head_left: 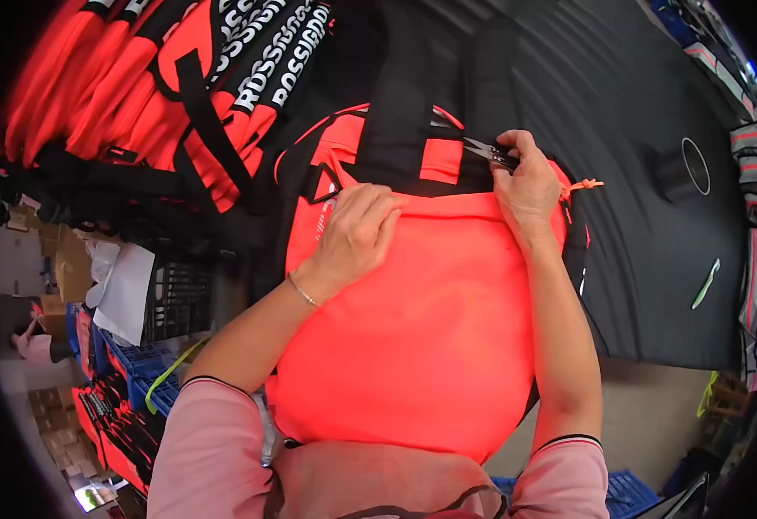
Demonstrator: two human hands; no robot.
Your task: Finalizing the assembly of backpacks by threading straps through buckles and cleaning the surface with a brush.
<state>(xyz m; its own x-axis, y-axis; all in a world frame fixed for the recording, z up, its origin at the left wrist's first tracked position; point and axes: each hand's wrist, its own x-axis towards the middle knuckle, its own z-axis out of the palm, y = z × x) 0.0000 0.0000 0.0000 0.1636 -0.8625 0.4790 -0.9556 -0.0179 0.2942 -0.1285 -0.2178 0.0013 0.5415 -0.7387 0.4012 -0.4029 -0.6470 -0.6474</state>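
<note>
A bright orange-red backpack (404,337) with black straps lies in front of me, its lower end against my body. My left hand (357,232) is closed on the folded top edge of its orange panel, near a black strap loop. In my right hand (527,183) is a small pair of dark thread snips (489,153), blades pointing left over the bag's upper part. The lower fingers of that hand rest along the same folded edge. An orange cord pull (584,185) sticks out at the bag's right side.
Several orange and black bags (136,95) are stacked at the far left. On the black-covered table (646,259) to the right are a black tape roll (685,169) and a thin pale-green tool (706,284). Blue crates (140,359) stand at left; another person (34,344) is farther off.
</note>
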